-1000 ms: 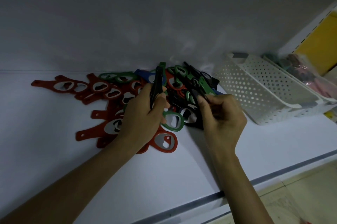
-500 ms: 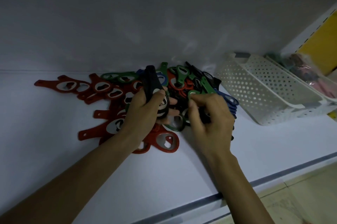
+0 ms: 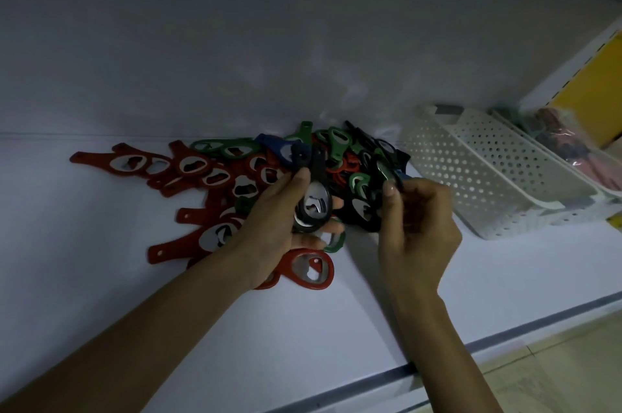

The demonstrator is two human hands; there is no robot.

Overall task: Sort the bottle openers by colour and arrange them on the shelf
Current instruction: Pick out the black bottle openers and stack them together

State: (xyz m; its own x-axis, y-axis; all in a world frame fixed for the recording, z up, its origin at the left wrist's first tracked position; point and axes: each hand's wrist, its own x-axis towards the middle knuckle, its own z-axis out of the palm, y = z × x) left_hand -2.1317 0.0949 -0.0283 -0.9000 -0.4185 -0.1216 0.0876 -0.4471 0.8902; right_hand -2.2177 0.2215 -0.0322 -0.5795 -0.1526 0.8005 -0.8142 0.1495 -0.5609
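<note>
Viewed from the head camera, in dim light. Curled the left hand (image 3: pixel 279 220) round a stack of black openers (image 3: pixel 314 200), left of the basket (image 3: pixel 488 177): thumb laid over the handles, fingertips under the metal-lined heads, handles pointing away from the wearer. Closed the right hand (image 3: pixel 417 220), between that stack and the basket, with thumb and curled fingers pinching a dark opener (image 3: pixel 365 214) at the near edge of the pile (image 3: pixel 340 156); could not tell black from deep blue there, nor see where the fingers met behind the thumb. Found heaped on the white shelf (image 3: pixel 101 278), just left of the basket and against the back wall (image 3: pixel 303 42): red openers (image 3: pixel 188 165) fanned farthest from the basket, green openers (image 3: pixel 229 148) and a blue opener (image 3: pixel 272 145) mixed in nearer to it. Hid part of a red opener (image 3: pixel 313 269) under the left wrist and most of a green opener (image 3: pixel 336 241) under the left fingers. Cut both forearms at the lower frame edge. Showed only blurred wrapped goods (image 3: pixel 572 150) beyond the basket, too dim to identify.
</note>
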